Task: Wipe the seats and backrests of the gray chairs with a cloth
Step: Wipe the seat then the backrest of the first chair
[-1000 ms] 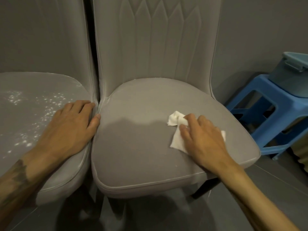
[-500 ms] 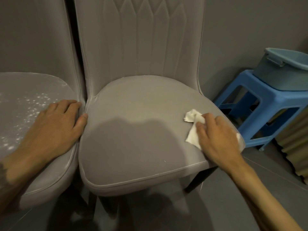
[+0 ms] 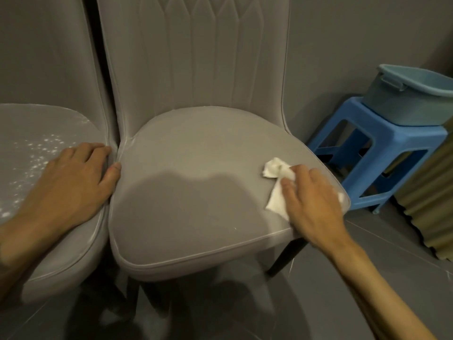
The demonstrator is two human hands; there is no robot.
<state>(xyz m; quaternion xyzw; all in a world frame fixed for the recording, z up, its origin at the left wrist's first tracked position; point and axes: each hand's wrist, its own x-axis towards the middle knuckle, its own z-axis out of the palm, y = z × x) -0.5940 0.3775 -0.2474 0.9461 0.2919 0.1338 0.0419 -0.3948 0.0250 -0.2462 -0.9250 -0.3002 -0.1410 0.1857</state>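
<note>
Two gray padded chairs stand side by side against a gray wall. My right hand (image 3: 312,195) presses a white cloth (image 3: 275,182) flat onto the right edge of the middle chair's seat (image 3: 196,173), fingers spread over it. The quilted backrest (image 3: 196,52) rises behind the seat. My left hand (image 3: 71,182) rests palm-down on the right edge of the left chair's seat (image 3: 29,148), which is sprinkled with white specks. The thumb touches the gap between both seats.
A blue plastic stool (image 3: 382,153) stands right of the chair, carrying a blue-gray tub (image 3: 411,99). A ribbed olive panel (image 3: 431,197) leans at the far right. Dark tiled floor (image 3: 367,246) lies in front of the chairs.
My right hand has slid the cloth from the seat's middle right toward its right edge. The left hand has stayed on the left chair's seat.
</note>
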